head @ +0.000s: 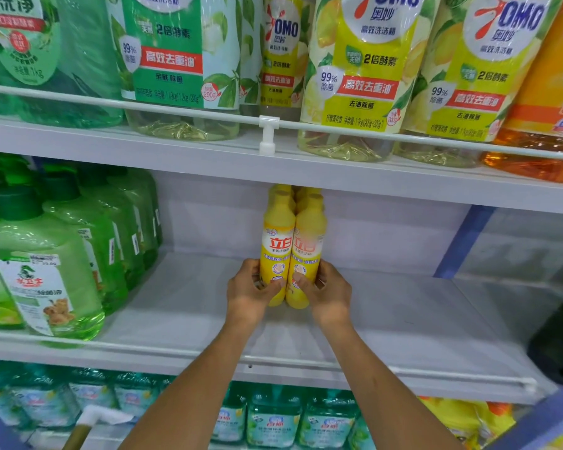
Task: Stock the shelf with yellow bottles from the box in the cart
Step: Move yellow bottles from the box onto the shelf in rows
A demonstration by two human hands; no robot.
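Note:
Two yellow bottles stand upright side by side on the middle shelf, with more yellow bottles lined up behind them. My left hand grips the left yellow bottle low on its body. My right hand grips the right yellow bottle the same way. Both thumbs lie across the fronts of the labels. The box and the cart are out of view.
Green bottles fill the left of the middle shelf. The upper shelf holds large green, yellow and orange detergent bottles behind a white rail. Teal bottles stand on the shelf below. A blue upright stands at the right.

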